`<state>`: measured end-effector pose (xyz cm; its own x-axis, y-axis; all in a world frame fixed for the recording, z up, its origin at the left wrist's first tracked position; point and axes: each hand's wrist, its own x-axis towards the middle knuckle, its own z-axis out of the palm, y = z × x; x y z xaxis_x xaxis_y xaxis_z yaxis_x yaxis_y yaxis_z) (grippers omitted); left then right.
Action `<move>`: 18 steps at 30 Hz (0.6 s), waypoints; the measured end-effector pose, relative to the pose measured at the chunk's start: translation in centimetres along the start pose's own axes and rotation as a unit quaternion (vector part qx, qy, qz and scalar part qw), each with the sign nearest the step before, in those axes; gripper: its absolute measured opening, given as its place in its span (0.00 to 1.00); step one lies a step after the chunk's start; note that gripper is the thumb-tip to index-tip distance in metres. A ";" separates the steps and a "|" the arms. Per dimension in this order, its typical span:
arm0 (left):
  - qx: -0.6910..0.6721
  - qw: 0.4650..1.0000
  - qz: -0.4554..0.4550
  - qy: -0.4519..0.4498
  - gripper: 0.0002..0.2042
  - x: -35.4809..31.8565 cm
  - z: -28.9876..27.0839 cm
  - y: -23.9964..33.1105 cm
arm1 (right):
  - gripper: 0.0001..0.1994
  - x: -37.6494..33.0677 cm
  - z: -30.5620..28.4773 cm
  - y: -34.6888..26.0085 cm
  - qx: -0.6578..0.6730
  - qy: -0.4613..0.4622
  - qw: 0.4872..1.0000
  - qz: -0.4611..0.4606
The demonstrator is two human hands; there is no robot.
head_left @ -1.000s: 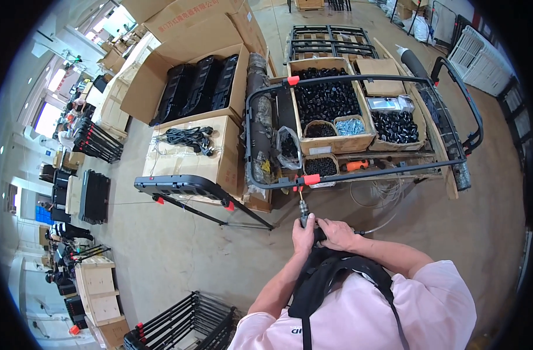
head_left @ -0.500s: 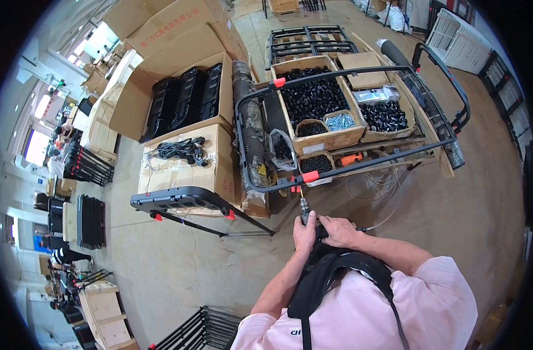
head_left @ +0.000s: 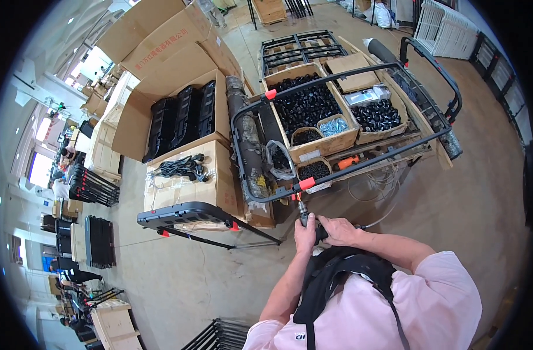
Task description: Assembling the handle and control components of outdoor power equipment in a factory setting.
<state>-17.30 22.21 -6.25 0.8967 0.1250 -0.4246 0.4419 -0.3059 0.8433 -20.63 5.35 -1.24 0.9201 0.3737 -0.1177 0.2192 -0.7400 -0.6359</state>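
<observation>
Head view, looking down over a pink-shirted torso with black chest straps.

Item 1: left hand (head_left: 305,234), fingers clenched around the black grip of a power screwdriver (head_left: 305,217). The tool sits at 6 o'clock of the work area, its tip pointing up at an orange joint clip (head_left: 306,184) on a black tubular frame (head_left: 360,79).

Item 2: right hand (head_left: 337,230), just beside the left at its 3 o'clock, fingers closed over the rear of the same tool body; a thin hose or cable trails away from it toward 3 o'clock.

Item 3: the frame, a large rounded loop lying across open cardboard boxes; a second orange clip (head_left: 270,94) sits at its 11 o'clock corner.

Item 4: a box of black plastic parts (head_left: 304,105) inside the loop; a smaller carton of black caps (head_left: 376,115) at its 3 o'clock; a clear bag of small fasteners (head_left: 333,126) between them.

Item 5: a sealed carton (head_left: 182,186) at 9 o'clock of the hands, a coiled black cable (head_left: 182,167) lying on it; a second folded frame piece (head_left: 190,214) rests along its near edge.

Risk, as judged: the bit may slip off the clip's fastener if the tool tilts, since the frame rests loosely on boxes and could shift under push. The trailing line could snag on the frame leg.
</observation>
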 end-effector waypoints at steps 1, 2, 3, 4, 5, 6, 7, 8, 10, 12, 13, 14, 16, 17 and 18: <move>-0.010 1.000 -0.001 -0.002 0.23 0.1 0.1 0.3 | 0.39 0.1 -0.1 0.1 0.001 0.003 1.000 0.000; -0.008 1.000 0.001 -0.003 0.23 0.1 0.1 0.6 | 0.39 0.2 -0.1 0.1 -0.001 -0.001 1.000 0.006; -0.007 1.000 -0.001 -0.004 0.23 0.0 0.2 0.9 | 0.39 0.2 -0.2 0.1 -0.002 -0.006 1.000 0.011; -0.005 1.000 -0.004 -0.004 0.23 0.0 0.2 0.9 | 0.39 0.3 -0.1 0.2 -0.001 -0.003 1.000 0.011; -0.003 1.000 -0.002 -0.004 0.23 0.1 0.1 1.0 | 0.39 0.4 -0.1 0.3 -0.002 -0.004 1.000 0.014; 0.001 1.000 -0.003 -0.005 0.23 0.3 0.1 1.2 | 0.39 0.4 0.0 0.4 -0.004 -0.004 1.000 0.017; 0.005 1.000 -0.005 -0.006 0.23 0.4 0.1 1.1 | 0.39 0.5 -0.1 0.3 -0.003 -0.002 1.000 0.016; 0.007 1.000 -0.004 -0.006 0.23 0.4 0.0 1.0 | 0.40 0.6 -0.3 0.2 -0.001 -0.001 1.000 0.014; 0.013 1.000 0.006 -0.001 0.24 0.6 0.0 1.0 | 0.40 0.6 -0.4 0.1 0.000 0.004 1.000 0.012; 0.007 1.000 0.009 -0.001 0.24 0.7 0.1 1.0 | 0.40 0.6 -0.6 0.2 -0.003 -0.001 1.000 0.010; 0.000 1.000 0.010 -0.003 0.24 0.7 0.1 1.2 | 0.40 0.6 -0.4 0.4 -0.002 0.003 1.000 0.011; 0.002 1.000 0.012 -0.005 0.24 0.7 0.2 1.4 | 0.38 0.7 -0.3 0.6 -0.005 0.000 1.000 -0.001; 0.025 1.000 0.006 0.000 0.25 0.6 0.2 1.7 | 0.35 0.8 0.0 0.9 -0.008 -0.001 1.000 -0.011; 0.026 1.000 0.007 -0.001 0.25 0.7 0.2 1.8 | 0.32 0.8 0.2 1.0 -0.026 0.005 0.999 -0.039; 0.019 1.000 0.007 0.000 0.25 0.6 0.2 1.8 | 0.29 0.7 0.4 1.1 -0.043 0.012 0.997 -0.067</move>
<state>-15.93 21.53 -5.07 0.9027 0.1213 -0.4128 0.4283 -0.3440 0.8356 -19.85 5.04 -2.33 0.8878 0.4599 -0.0174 0.3670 -0.7303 -0.5761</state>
